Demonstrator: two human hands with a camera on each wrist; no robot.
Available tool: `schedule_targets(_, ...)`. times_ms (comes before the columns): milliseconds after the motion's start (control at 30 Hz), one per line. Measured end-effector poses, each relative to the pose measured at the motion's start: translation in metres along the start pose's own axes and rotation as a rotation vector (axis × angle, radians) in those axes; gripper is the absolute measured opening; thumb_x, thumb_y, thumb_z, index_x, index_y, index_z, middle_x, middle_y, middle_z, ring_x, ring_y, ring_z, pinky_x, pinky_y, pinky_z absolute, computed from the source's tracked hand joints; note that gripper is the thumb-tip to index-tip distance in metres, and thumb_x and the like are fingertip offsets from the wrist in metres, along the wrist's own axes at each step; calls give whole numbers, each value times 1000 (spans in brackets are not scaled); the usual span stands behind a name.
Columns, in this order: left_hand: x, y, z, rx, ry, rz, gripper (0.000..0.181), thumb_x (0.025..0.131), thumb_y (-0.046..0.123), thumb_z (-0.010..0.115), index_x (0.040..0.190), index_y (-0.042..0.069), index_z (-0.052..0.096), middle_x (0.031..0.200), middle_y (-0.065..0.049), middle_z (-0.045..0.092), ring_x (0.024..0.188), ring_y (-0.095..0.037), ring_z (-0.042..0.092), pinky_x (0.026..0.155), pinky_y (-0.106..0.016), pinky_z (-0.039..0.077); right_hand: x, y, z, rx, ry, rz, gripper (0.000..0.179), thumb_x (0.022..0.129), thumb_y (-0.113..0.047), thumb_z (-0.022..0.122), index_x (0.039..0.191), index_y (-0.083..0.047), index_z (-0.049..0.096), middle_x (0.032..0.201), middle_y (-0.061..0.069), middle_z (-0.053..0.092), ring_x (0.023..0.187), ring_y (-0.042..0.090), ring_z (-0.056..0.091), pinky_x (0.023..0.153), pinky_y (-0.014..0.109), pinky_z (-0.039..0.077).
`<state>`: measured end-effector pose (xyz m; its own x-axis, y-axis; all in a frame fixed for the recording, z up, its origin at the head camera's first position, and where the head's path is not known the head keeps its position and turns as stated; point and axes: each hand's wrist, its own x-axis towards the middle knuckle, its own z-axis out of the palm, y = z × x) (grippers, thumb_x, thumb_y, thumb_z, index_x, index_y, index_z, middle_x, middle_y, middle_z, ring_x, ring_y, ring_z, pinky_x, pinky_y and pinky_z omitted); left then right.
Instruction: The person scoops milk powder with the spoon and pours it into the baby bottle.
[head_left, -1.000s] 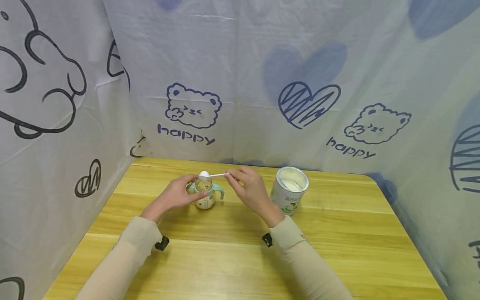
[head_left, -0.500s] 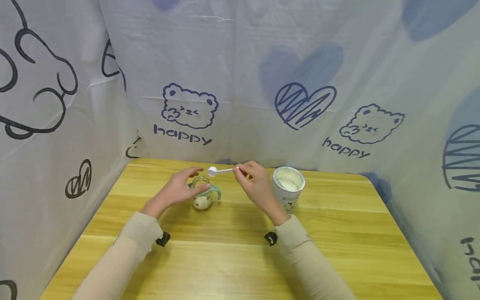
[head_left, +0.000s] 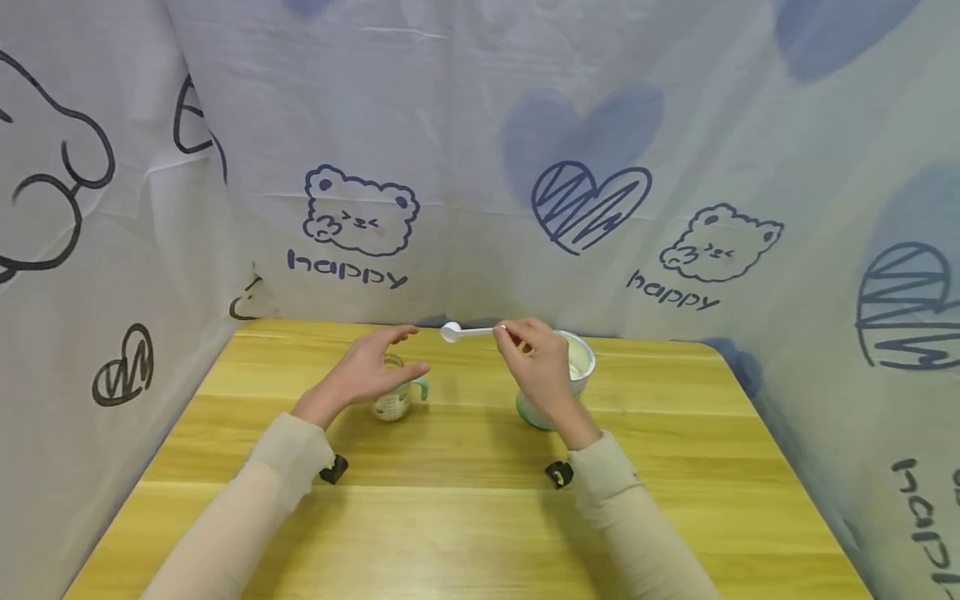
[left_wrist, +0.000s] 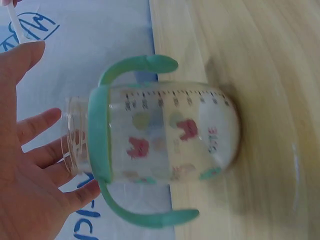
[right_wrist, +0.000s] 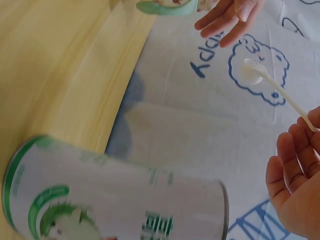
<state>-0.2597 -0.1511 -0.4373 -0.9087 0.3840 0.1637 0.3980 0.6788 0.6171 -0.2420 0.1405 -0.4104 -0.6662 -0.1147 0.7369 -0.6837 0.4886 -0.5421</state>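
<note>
A clear baby bottle (head_left: 392, 407) with a mint-green collar and two handles stands upright on the table, without a lid. In the left wrist view, pale powder or liquid shows in the lower part of the bottle (left_wrist: 150, 135). My left hand (head_left: 369, 371) is spread beside the bottle's neck, fingers apart; whether any finger touches it, I cannot tell. My right hand (head_left: 542, 368) pinches the handle end of a white measuring scoop (head_left: 451, 332), held in the air between bottle and can. Behind that hand stands an uncovered milk powder can (right_wrist: 115, 195), partly hidden in the head view.
The yellow wooden table (head_left: 465, 533) backs onto a pale cloth (head_left: 465, 167) printed with bears and hearts. More of this cloth hangs at both sides. A black wrist device (head_left: 558, 475) shows under each sleeve cuff.
My right hand has carried the scoop from over the bottle's mouth rightward to near the powder can. My left hand has loosened, its fingers spreading away from the bottle. The head view has shifted slightly.
</note>
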Motion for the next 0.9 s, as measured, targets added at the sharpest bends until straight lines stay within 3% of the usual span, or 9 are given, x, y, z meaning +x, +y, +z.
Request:
schedule_targets(100,6,5,3,-1,-4,6,80,96,58,70,159,15,46,157,-17,54,132,-39,62,111,-60,50,-1,5,-10,-11,19,17,11,96,-8,74,94,-1,82,86,12,75,74,20,66,62,32,57)
schedule_targets(300,18,17,8,4,-16,20,84,96,62,69,160,15,44,160,-14,51,139,-37,57,116,-61,46,-5,13,-29,-16,48,59,10,96,-7,75,94,-1,82,88,13,76,74,18,64,65,15,50)
schedule_targets(333,20,19,9,6,-16,27,84,96,62,69,160,15,44,161,-14,50,145,-38,50,118,-62,43,-6,14,-32,-23,53,62,10,96,-7,75,94,0,82,88,14,76,74,17,63,65,15,50)
schedule_targets(533,31,32,14,-18,-21,50,82,96,60,69,160,16,44,161,-14,51,146,-38,50,120,-64,41,-9,19,-50,-72,90,84,10,95,-7,76,95,1,82,89,15,76,75,15,62,64,23,53)
schedule_targets(900,49,53,25,-43,-38,76,81,95,60,69,159,17,46,159,-14,53,145,-37,51,120,-62,40,-9,26,-72,-87,114,138,11,95,-6,76,99,4,81,90,17,76,76,16,60,67,11,49)
